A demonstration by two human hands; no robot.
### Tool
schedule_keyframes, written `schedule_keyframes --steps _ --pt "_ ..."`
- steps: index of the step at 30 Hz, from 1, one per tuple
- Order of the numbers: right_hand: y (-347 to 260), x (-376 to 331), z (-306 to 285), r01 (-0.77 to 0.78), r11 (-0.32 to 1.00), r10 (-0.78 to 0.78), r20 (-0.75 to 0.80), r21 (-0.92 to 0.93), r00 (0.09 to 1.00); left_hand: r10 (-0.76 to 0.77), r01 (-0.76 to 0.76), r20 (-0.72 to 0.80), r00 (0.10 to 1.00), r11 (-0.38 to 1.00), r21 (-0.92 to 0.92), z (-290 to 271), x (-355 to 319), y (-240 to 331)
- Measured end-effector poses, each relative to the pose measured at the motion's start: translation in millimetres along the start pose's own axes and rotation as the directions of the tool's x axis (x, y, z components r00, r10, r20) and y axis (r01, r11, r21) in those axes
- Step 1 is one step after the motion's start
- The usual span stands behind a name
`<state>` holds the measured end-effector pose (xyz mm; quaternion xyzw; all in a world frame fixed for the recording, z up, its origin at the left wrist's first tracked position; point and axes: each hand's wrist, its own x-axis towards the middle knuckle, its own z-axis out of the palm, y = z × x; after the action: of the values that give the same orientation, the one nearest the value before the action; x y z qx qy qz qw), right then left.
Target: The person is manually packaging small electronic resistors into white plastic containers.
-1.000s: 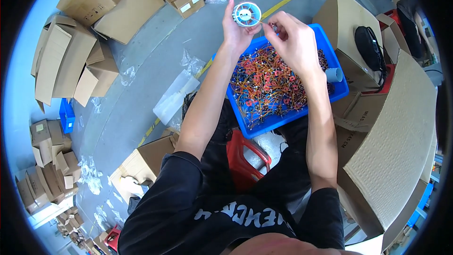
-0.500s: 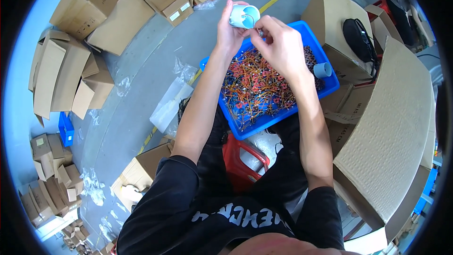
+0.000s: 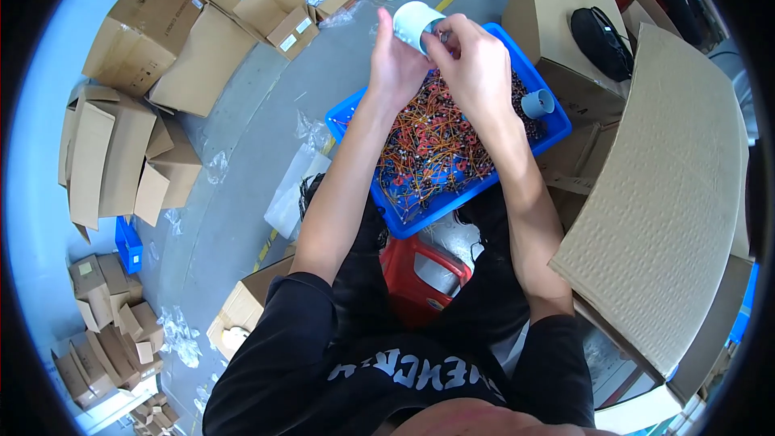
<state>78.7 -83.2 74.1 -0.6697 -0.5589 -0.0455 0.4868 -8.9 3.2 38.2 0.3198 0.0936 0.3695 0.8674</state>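
My left hand [image 3: 393, 64] holds a pale blue-white roll of tape [image 3: 415, 23] above the far end of a blue plastic tray [image 3: 345, 117]. My right hand [image 3: 475, 64] is pressed against the roll, its fingers pinching something small at the roll's edge that I cannot make out. The tray rests on my lap and is filled with several small orange and red wired parts [image 3: 432, 149]. A second small blue roll [image 3: 537, 102] lies in the tray's right corner.
Flattened and open cardboard boxes [image 3: 153, 40] lie on the grey floor to the left and at the top. A big cardboard sheet [image 3: 670, 202] stands at my right. A black object [image 3: 601, 42] lies on a box. A red stool [image 3: 424, 274] is under me.
Both hands with the roll have stayed above the tray's far end. The roll has turned from facing the camera to showing its side, and my right fingers have closed in on its edge.
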Motion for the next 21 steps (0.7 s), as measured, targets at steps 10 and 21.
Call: schedule_keyframes --steps 10,21 --pt "3.0 -4.7 2.3 -0.003 1.000 0.003 0.045 0.002 0.999 -0.022 0.016 0.026 0.999 0.980 0.200 -14.7 1.7 5.7" --pt "6.1 -8.8 5.5 0.027 0.973 -0.009 0.079 -0.230 0.997 0.004 -0.011 0.080 0.997 0.996 0.086 -5.2 -1.6 1.5"
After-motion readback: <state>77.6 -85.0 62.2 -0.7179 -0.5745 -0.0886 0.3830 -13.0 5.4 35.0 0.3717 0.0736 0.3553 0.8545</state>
